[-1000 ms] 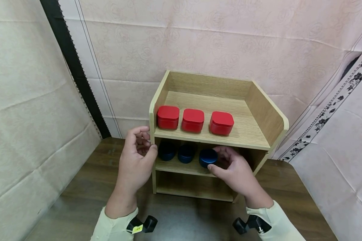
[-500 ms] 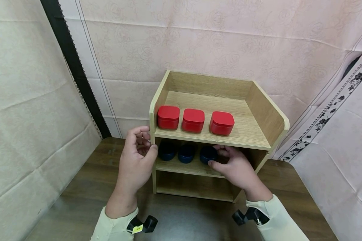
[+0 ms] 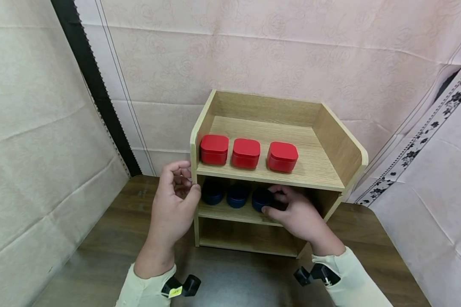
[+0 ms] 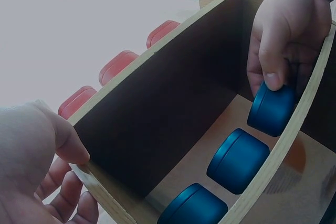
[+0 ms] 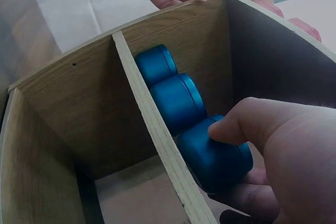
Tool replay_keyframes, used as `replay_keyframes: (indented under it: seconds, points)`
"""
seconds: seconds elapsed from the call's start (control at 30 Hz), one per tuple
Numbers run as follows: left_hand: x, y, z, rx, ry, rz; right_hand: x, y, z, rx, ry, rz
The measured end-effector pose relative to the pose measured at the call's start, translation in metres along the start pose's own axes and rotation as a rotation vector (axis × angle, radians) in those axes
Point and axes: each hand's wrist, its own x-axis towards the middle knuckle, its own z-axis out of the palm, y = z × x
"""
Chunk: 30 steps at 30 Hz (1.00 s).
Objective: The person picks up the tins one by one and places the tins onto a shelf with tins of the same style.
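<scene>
A light wooden shelf unit [image 3: 253, 219] stands on the table. My left hand [image 3: 173, 204] pinches the front edge of its left side panel, thumb in front and fingers at the outer side. On the middle level, three round blue tins stand in a row: a left one [image 3: 212, 194], a middle one [image 3: 237, 196] and a right one [image 3: 261, 200]. With thumb and fingers my right hand [image 3: 297, 213] grips the right tin from its right side. In the right wrist view this held tin [image 5: 215, 156] is nearest, close behind the shelf's front edge.
Three red square-cornered boxes, left [image 3: 214, 150], middle [image 3: 246, 153] and right [image 3: 282, 157], line the front of the top level. Below the tins is a lower compartment [image 3: 246, 238]. Pale cloth [image 3: 253, 51] hangs behind and at both sides of the brown table [image 3: 111, 247].
My right hand has moved the right blue tin slightly back under the top board and a little left, towards the middle tin. My left hand has stayed on the side panel.
</scene>
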Motion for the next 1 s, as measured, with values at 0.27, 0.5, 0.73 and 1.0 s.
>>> replay_keyframes:
  seconds: [0.27, 0.5, 0.73, 1.0]
  points:
    - [0.0001, 0.0001, 0.0004, -0.001, 0.001, 0.005, 0.0000, 0.0002, 0.0011, -0.014, 0.000, 0.003]
    - [-0.0002, 0.0010, 0.0003, 0.006, 0.004, 0.000, -0.0008, 0.0007, 0.0013, -0.029, 0.008, 0.000]
    - [0.0002, 0.0005, 0.0010, 0.003, 0.009, 0.005, -0.0023, 0.0003, 0.0025, -0.029, 0.026, -0.012]
    - [0.0004, -0.0003, 0.0008, 0.003, 0.008, 0.008, -0.0029, 0.0003, 0.0024, -0.041, 0.031, -0.014]
